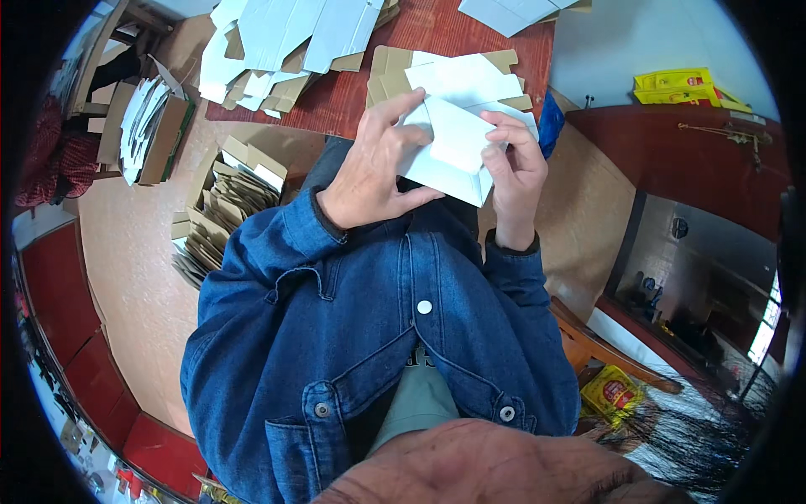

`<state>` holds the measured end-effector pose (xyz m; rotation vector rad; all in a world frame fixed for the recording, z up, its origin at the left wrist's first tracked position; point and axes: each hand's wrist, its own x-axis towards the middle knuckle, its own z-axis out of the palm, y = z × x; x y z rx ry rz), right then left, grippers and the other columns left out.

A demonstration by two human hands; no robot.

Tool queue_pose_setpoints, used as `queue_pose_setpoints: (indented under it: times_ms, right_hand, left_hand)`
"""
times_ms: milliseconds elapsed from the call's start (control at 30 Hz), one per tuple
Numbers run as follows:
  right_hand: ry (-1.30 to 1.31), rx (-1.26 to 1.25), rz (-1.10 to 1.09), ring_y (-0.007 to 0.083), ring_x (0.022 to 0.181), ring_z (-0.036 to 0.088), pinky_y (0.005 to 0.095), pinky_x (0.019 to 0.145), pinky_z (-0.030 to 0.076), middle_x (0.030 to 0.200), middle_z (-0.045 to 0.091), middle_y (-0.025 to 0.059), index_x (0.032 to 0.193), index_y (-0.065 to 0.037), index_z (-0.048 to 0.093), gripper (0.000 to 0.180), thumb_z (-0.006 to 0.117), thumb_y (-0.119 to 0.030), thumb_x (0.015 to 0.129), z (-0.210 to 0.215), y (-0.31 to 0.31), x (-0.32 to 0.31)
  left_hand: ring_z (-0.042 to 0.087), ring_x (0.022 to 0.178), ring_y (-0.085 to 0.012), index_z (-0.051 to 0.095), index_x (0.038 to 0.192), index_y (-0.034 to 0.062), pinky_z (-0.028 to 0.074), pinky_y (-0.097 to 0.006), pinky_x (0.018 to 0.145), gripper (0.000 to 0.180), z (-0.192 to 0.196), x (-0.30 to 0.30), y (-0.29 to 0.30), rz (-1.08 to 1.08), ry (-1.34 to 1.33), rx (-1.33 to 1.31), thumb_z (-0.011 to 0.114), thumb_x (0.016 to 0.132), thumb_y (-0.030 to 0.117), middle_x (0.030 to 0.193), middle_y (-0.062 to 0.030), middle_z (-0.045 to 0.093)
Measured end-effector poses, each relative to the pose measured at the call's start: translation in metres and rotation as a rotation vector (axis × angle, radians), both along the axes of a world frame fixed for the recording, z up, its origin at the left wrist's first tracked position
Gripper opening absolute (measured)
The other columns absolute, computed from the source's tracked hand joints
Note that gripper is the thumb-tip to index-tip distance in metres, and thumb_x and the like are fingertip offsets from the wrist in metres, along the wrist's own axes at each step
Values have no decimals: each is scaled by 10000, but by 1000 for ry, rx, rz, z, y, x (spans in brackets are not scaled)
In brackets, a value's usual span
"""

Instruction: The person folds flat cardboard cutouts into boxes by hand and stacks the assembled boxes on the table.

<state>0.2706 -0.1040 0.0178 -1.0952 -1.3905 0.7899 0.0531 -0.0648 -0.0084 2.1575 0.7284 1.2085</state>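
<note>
Between my two hands is a white cardboard carton (457, 139), partly folded, with panels and creased flaps standing at angles. My left hand (374, 172) grips its left side, the thumb stretched along the near edge and the index finger at the top. At the right side, my right hand (516, 164) pinches a flap between thumb and fingers. Just beyond the carton, flat cardboard blanks (390, 80), brown on one face and white on the other, lie at the near edge of the red wooden table (420, 29). The carton covers part of them.
A large pile of flat blanks (290, 34) covers the table's left part; more blanks (512, 10) lie far right. On the floor at left stand a box of folded cartons (235, 197) and another filled box (151, 134). Yellow packages (676, 86) rest on a dark red cabinet (672, 139).
</note>
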Motion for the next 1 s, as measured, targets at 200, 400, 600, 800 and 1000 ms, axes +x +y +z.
queue_pose_setpoints:
  times_ms: [200, 400, 600, 800, 1000]
  right_hand:
    - [-73, -216, -49, 265, 1128, 635, 346, 988, 490, 1258, 681, 138, 1220, -8, 649, 369, 721, -44, 860, 23, -5, -7]
    - [-476, -318, -39, 278, 1080, 662, 335, 896, 534, 1257, 676, 159, 1252, 9, 648, 433, 764, -103, 850, 42, -6, -4]
    - [-761, -237, -112, 273, 1065, 670, 332, 876, 541, 1242, 678, 165, 1272, 16, 644, 489, 796, -145, 837, 40, -4, -10]
    - [-431, -385, -32, 272, 1119, 649, 346, 907, 529, 1261, 675, 163, 1332, -7, 619, 572, 811, -148, 812, 43, -3, -4]
    - [-46, -282, 159, 313, 1184, 606, 357, 958, 498, 1283, 665, 173, 1415, -26, 550, 719, 857, -146, 775, -6, -7, 31]
  left_hand:
    - [398, 1352, -391, 491, 1396, 202, 439, -477, 1065, 862, -8, 1, 1, 0, -122, -20, 946, 665, 244, 1552, -187, 341]
    - [406, 1336, -387, 456, 1437, 221, 458, -475, 1049, 931, -3, 1, -1, 4, -41, -11, 957, 652, 241, 1552, -183, 329]
    - [392, 1350, -390, 428, 1468, 228, 448, -485, 1066, 984, -3, 1, -2, -14, 12, -15, 962, 641, 229, 1543, -184, 338]
    - [403, 1360, -401, 464, 1439, 151, 449, -502, 1083, 968, -17, -1, 6, 27, -112, -10, 975, 623, 245, 1557, -172, 324]
    - [496, 1297, -382, 432, 1454, 76, 468, -490, 1080, 1012, -40, -17, 8, 27, -243, -288, 981, 619, 232, 1500, -184, 413]
